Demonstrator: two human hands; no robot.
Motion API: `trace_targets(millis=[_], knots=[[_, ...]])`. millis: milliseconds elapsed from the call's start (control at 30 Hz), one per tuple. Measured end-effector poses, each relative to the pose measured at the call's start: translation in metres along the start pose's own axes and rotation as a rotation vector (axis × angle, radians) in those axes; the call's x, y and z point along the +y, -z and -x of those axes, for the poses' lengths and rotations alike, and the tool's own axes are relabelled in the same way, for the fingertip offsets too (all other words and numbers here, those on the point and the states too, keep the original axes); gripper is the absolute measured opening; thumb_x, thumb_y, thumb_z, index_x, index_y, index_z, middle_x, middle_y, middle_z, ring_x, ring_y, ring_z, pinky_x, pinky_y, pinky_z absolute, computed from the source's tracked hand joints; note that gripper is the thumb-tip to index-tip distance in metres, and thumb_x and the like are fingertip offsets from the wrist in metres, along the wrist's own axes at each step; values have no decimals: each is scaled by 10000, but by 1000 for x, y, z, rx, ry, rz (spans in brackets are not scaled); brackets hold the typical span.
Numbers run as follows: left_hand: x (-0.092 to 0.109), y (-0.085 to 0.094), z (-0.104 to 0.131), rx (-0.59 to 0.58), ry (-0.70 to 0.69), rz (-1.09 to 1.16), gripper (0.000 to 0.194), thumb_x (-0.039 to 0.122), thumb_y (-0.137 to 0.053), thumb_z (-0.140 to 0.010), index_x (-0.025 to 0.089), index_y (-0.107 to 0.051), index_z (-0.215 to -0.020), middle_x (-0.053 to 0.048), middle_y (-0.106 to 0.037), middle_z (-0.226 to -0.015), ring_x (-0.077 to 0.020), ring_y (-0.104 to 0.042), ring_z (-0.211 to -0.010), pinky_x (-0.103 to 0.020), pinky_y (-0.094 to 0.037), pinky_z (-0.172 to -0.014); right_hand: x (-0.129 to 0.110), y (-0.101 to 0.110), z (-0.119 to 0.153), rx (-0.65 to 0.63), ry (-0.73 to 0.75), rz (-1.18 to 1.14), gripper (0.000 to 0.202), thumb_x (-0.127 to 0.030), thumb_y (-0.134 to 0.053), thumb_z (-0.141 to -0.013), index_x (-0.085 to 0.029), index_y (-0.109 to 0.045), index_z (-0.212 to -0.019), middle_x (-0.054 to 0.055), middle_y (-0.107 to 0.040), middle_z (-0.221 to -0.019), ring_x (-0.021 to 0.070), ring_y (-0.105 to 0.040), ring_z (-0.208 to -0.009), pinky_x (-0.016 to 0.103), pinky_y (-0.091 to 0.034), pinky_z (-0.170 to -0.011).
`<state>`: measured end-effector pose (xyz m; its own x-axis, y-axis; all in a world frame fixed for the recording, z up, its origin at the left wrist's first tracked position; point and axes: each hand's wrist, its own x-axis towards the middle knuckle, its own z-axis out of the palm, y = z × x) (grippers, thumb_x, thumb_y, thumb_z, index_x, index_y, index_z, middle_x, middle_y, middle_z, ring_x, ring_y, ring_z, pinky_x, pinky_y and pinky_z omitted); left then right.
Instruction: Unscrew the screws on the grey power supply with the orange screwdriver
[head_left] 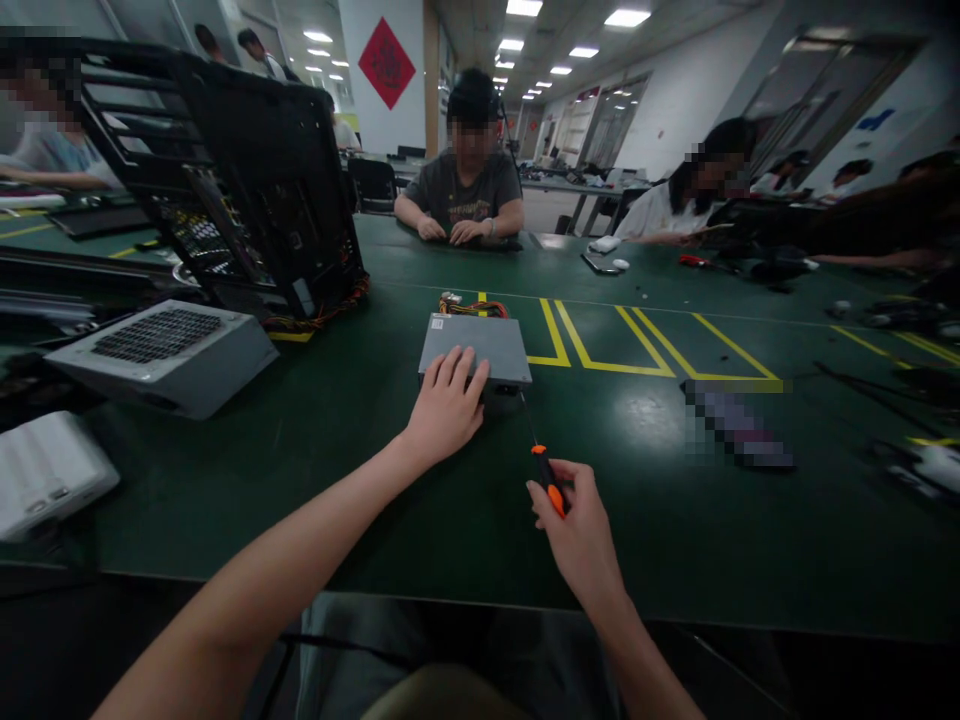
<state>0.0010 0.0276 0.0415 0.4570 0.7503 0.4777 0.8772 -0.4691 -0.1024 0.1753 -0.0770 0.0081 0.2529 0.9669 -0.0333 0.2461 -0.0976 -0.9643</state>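
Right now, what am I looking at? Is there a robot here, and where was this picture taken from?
No robot: these are a person's bare hands, seen by a camera worn on that person's head, facing forward and down. The left hand rests on a grey power supply. The right hand holds an orange-and-black screwdriver pointing at its near edge; I cannot tell whether the tip touches. To the left on the green table are a second power supply, a white device and a black computer case.
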Motion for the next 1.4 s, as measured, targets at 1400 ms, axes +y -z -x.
trace_targets(millis=[1400], knots=[[8,0,27,150,59,122,468,308,-494,-791,178,-441,-1238,-128,-417,-1324,-277,-324,-1248,-424,-234,-1011,-10,-5,1,-327,-293,-733,196,-324,-620,-718,-143,-635,-792,-4,-554,-581,57,-449,-452,159,-323,-360]])
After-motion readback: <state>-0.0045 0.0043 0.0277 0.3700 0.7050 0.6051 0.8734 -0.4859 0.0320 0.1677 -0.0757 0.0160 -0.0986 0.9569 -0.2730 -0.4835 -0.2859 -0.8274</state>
